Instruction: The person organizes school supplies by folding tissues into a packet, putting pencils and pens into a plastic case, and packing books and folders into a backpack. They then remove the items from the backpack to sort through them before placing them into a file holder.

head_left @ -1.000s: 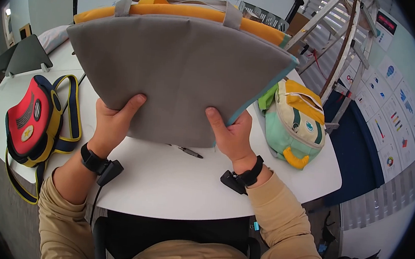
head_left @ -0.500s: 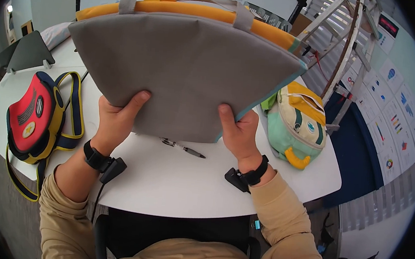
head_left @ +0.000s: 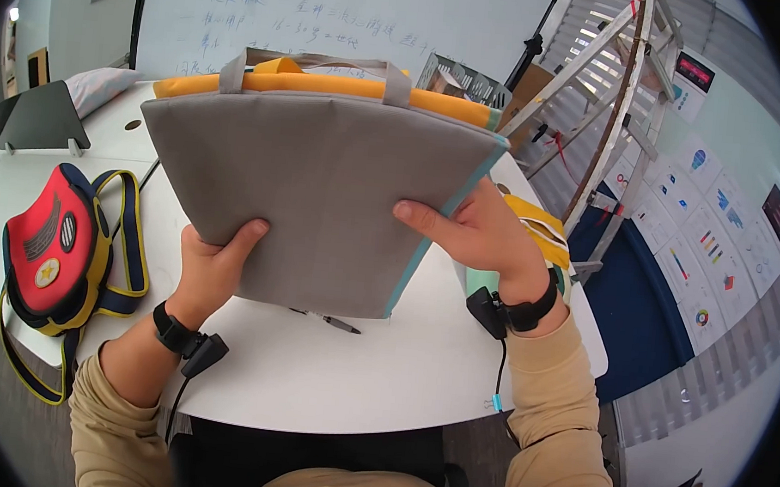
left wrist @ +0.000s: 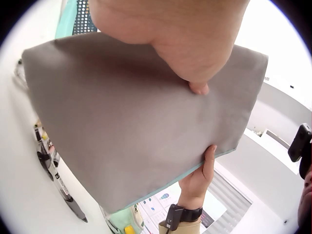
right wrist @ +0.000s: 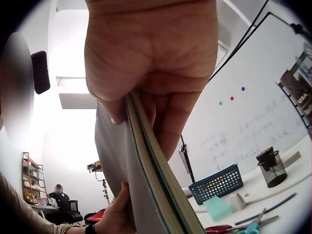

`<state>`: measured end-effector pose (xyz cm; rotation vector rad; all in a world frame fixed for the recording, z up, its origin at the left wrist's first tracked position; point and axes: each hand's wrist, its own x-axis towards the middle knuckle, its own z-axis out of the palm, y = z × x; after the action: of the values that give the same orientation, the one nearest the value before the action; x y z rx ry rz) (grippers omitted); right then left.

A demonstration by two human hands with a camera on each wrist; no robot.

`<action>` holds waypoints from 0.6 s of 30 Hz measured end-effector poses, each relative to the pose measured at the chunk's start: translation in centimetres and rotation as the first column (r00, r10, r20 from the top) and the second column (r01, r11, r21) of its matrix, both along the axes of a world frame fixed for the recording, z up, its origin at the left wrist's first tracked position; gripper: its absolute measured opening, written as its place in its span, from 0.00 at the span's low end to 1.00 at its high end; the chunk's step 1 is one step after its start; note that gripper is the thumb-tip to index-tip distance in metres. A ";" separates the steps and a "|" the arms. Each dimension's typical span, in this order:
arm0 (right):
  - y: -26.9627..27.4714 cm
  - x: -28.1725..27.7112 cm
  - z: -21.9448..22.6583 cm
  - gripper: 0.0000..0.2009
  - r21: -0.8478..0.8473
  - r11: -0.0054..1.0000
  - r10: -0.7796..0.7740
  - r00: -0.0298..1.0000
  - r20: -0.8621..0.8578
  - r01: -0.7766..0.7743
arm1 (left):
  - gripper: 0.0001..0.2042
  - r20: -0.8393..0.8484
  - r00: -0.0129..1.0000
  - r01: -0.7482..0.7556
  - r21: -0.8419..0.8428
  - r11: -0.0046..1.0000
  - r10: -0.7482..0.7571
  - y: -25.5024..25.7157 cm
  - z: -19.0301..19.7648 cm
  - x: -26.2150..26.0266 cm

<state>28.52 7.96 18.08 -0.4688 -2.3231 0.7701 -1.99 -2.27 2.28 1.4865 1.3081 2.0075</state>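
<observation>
A grey fabric tote bag (head_left: 312,181) with short grey handles, a yellow band along the top and teal side piping is held up over the white table (head_left: 277,373). My left hand (head_left: 210,269) grips its lower left edge, thumb across the grey front and fingers hidden behind. At the right edge, higher up, my right hand (head_left: 493,234) pinches the bag with the thumb in front. Seen edge-on in the right wrist view, the bag's side (right wrist: 158,180) shows cream layers with teal borders between thumb and fingers.
On the left lies a red bag (head_left: 49,241) with navy and yellow straps. A pen (head_left: 342,326) is below the tote. A yellow and mint backpack (head_left: 540,229) sits behind my right hand. Farther back are a perforated basket (right wrist: 217,184), scissors (right wrist: 251,227) and a stepladder (head_left: 609,124).
My right hand has slid up the tote's right edge and turned its thumb inward. The left hand keeps its grip. The tote sits lower in the head view, which has tilted up.
</observation>
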 end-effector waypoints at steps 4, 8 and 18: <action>0.9 0.0 0.7 0.23 0.114 0.994 0.003 1.000 0.006 -0.004 | 0.10 -0.010 0.998 0.063 -0.012 0.998 -0.063 -0.3 0.5 -0.1; 4.0 0.6 1.0 0.22 0.031 0.992 -0.113 0.980 -0.162 0.120 | 0.17 0.071 0.973 0.214 0.078 0.974 -0.220 0.4 0.4 -0.2; 14.7 12.7 6.7 0.23 0.021 0.738 -0.577 0.647 -0.498 0.674 | 0.13 0.273 0.942 0.187 0.051 0.981 -0.194 1.5 -0.9 -0.9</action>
<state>41.26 22.69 24.73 -0.8407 -1.5871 0.2416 -2.86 -0.80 1.37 1.2332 0.9906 2.0212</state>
